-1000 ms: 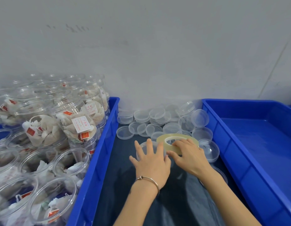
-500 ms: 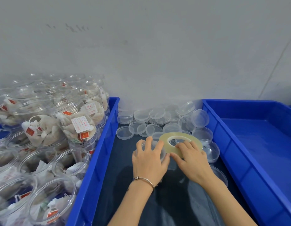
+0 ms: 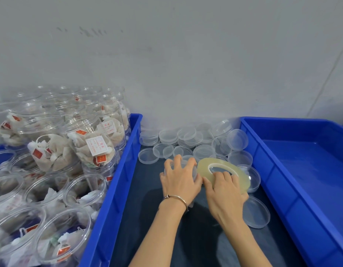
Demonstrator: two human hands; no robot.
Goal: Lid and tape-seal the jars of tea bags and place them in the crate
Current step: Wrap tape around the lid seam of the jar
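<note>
The left hand (image 3: 181, 180) grips a clear lidded jar (image 3: 188, 160) from above, fingers curled over the lid's far edge and thumb at its right side; a thin bracelet (image 3: 176, 198) circles the wrist. The right hand (image 3: 224, 193) holds a roll of clear tape (image 3: 222, 170), fingers curled into the core opening and the thumb against the roll's left edge, next to the jar. The roll lies tilted, just to the right of the jar and touching or nearly touching it. Both stand on the dark worktop (image 3: 143, 199) between two blue crates. The left crate (image 3: 120, 180) holds many open jars of tea bags (image 3: 74, 149), some stacked. The right crate (image 3: 301, 166) shows only its blue floor. Loose clear lids (image 3: 167, 135) are scattered across the worktop behind the hands, against the grey wall (image 3: 186, 64); one more lid (image 3: 256, 211) lies just right of the right wrist.
</note>
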